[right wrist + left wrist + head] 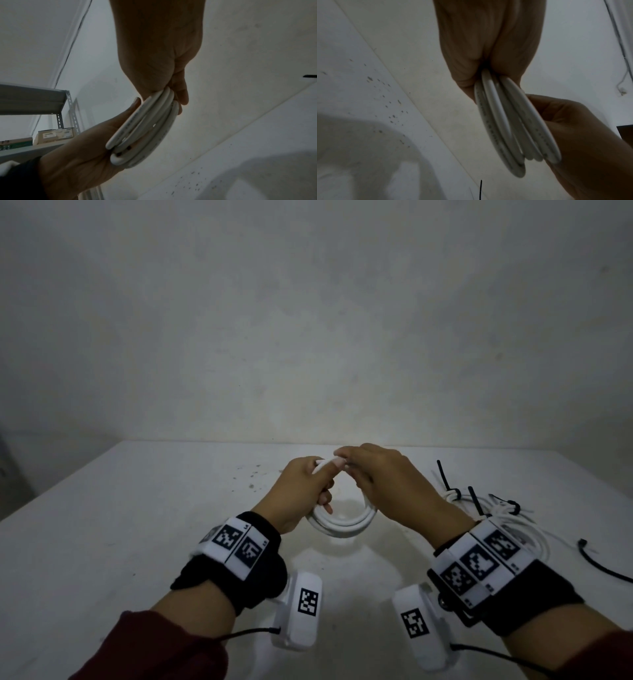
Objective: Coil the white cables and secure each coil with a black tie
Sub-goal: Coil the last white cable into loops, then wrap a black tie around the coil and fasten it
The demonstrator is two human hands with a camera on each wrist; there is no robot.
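Observation:
A white cable coil [339,525] of several loops hangs upright above the middle of the table, held by both hands. My left hand [317,484] grips its left side, fingers curled through the loops and thumb lying along the top. My right hand [363,470] pinches the top right of the coil. In the left wrist view the coil [505,121] runs from my left hand [471,60] down to my right hand [573,128]. In the right wrist view the coil [145,128] sits between my right hand [163,81] and my left hand [82,151]. No black tie shows on this coil.
On the white table [137,525], to the right, lie tied white coils [486,508] with black ties [476,501] sticking up. A loose black tie [599,563] lies near the right edge. A grey metal shelf [34,98] with a box stands off to the left.

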